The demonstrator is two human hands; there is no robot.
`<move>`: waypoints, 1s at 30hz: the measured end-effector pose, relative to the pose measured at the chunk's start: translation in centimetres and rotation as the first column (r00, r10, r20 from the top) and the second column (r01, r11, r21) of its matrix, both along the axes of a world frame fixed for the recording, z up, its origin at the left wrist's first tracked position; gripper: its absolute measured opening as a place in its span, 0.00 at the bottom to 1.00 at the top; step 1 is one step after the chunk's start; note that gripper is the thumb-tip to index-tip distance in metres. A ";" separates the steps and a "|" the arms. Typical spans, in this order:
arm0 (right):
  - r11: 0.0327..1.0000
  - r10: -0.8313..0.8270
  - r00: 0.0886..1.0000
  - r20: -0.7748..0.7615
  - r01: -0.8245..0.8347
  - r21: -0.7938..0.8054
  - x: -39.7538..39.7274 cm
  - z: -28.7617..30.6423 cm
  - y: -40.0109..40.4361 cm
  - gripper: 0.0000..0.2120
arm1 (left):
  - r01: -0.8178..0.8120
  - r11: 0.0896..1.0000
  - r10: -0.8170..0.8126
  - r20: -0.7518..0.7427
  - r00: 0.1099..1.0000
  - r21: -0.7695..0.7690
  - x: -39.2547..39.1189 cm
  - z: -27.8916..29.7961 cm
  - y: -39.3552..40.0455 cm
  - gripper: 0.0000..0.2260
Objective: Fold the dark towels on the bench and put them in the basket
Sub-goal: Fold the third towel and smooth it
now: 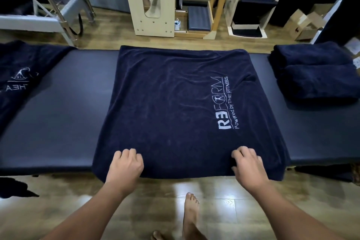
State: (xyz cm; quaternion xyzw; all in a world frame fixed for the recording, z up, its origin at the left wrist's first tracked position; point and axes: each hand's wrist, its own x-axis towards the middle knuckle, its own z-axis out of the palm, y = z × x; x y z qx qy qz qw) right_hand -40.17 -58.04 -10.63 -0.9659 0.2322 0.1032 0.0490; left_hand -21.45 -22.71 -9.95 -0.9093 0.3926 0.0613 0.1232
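Both hands [124,165] [248,165] curled, gripping towel [175,103] near edge.

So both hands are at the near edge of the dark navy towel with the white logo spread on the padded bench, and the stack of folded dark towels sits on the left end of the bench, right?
Not quite. The head view shows the stack of folded dark towels on the right end of the padded bench, not the left. The rest holds: the left hand and right hand grip the near edge of the dark navy towel with the white logo.
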 end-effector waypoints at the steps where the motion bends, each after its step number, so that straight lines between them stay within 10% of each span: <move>1: 1.000 0.000 1.000 0.008 0.000 -0.018 0.0 -0.2 -0.1 0.16 | 0.019 1.000 -0.019 -0.005 1.000 0.025 0.1 -0.1 0.3 0.18; 6: 0.995 0.082 0.997 0.000 -0.082 -0.055 0.3 0.7 -1.3 0.05 | 0.034 0.998 -0.027 -0.120 0.992 0.058 1.3 1.0 0.2 0.08; 13: 0.968 -0.057 0.997 0.049 0.043 0.247 2.7 4.0 -3.3 0.12 | -0.394 0.859 0.245 -0.413 0.877 -0.327 6.2 3.4 -0.1 0.12; 17: 0.987 0.158 0.936 -0.315 -0.154 0.038 4.3 4.7 -5.5 0.16 | -0.211 0.963 0.151 -0.310 0.939 -0.168 10.2 4.9 -1.5 0.06; 25: 0.995 -0.071 0.975 0.210 0.054 0.086 14.4 6.6 -13.1 0.09 | -0.092 0.993 0.080 -0.134 0.988 -0.081 20.7 8.7 -8.1 0.09; 30: 0.987 0.009 0.991 0.136 -0.030 0.158 22.8 9.4 -17.7 0.12 | -0.212 0.977 0.212 0.001 0.977 -0.002 26.8 11.3 -13.2 0.10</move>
